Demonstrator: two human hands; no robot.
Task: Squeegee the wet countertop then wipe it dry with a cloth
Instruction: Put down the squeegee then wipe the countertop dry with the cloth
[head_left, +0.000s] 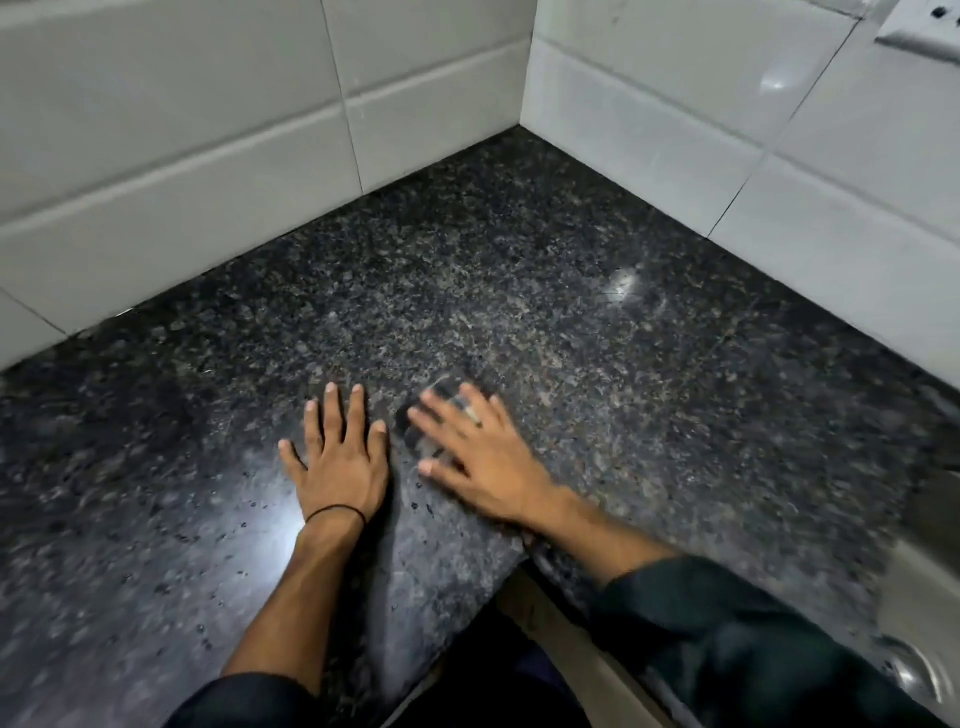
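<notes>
- Head view: left hand (340, 457) is laid flat on the countertop (519, 312), fingers (332, 415) spread, nothing gripped.
- Right hand (480, 457) is laid palm down just right of the left fingertips, blurred; fingers (441, 415) spread, a ring seen on one.
- A dark smudge shows under and just ahead of the right fingertips; whether a cloth is pressed there cannot be told.
- No squeegee is seen anywhere.
- Countertop: dark speckled stone, running from the fingers out to the tiled wall (208, 130) corner far ahead of the fingertips.
- Small droplets are seen beside the left wrist and behind both palms; glare there too.
- Step judged: either a hand check of the surface or a wiping pass with the right hand; squeegee stage cannot be confirmed as done.
- Next move judged: a cloth or squeegee needs to be taken up, then drawn over the droplets behind the palms.
- Containers: a steel sink (919, 597) edge is seen well right of the right fingers; contents not visible.
</notes>
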